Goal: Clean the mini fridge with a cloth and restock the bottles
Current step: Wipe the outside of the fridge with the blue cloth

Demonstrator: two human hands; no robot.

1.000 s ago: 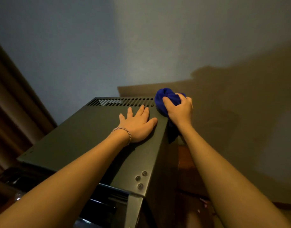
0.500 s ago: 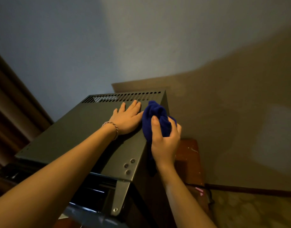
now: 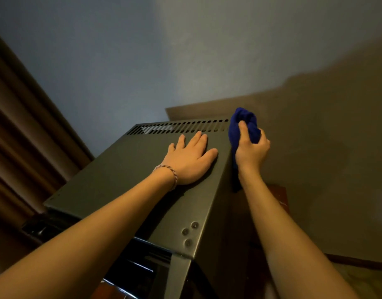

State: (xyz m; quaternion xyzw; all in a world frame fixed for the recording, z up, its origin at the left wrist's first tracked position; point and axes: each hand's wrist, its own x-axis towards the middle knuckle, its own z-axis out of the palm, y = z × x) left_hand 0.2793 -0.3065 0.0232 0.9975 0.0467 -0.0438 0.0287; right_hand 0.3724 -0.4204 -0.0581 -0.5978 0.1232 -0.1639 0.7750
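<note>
The dark metal mini fridge [image 3: 125,186] has a slotted vent along its back edge. The left hand [image 3: 189,162] lies flat, fingers spread, on top; the right hand [image 3: 251,151] grips a bunched blue cloth [image 3: 239,126] at the back right corner.

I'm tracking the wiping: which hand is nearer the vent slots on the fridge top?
Left. The left hand lies flat, fingertips just below the vent slots; the right hand grips the blue cloth past their right end.

Bunched blue cloth [image 3: 243,126] at fridge's [image 3: 121,180] right edge
</note>
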